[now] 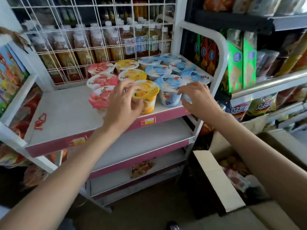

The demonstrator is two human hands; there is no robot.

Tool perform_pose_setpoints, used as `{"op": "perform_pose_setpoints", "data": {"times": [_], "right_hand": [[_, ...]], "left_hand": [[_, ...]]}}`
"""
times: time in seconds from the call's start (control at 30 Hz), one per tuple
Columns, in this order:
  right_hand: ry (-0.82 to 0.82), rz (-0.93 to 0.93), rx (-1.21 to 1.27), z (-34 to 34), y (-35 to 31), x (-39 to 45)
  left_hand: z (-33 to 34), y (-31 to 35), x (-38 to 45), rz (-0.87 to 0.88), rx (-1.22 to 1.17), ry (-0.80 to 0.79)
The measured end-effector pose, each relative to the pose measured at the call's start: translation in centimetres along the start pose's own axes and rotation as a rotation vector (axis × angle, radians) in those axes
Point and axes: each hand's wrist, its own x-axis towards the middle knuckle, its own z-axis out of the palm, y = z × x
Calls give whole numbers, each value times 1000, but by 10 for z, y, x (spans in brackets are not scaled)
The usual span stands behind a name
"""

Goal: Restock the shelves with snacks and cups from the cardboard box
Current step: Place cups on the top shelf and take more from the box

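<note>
Rows of sealed cups stand on the top shelf [66,112] of a white rack: red-lidded on the left, yellow in the middle, blue on the right. My left hand [123,103] curls around the front yellow cup [147,95], fingers on its lid rim and side. My right hand [197,98] touches the front right blue cup [186,97], which it mostly hides, next to another blue cup [170,92]. The open cardboard box [214,176] sits on the floor at lower right with snack packs inside.
A wire grid [99,40] backs the shelf, with bottled drinks behind it. Lower rack shelves [149,141] are mostly bare; one snack bag [142,168] lies on a low one. Snack boxes and bags fill the shelving [269,83] to the right.
</note>
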Motion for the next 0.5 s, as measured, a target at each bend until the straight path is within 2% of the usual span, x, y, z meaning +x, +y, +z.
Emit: {"op": "perform_pose_setpoints", "data": {"times": [0.1,0.23,0.37,0.5], "right_hand": [[-39,154,-21,-4,43,-37],[-146,351,-31,0,108,-100],[-327,550,-45,14,181,-168],[-513,674,7,52,261,-227]], "left_hand": [[39,33,-10,64,-146,-64],[104,73,-31,103,-262,-244],[177,112,-44,83,-261,-408],[256,149,-51,-24,-216,-601]]}}
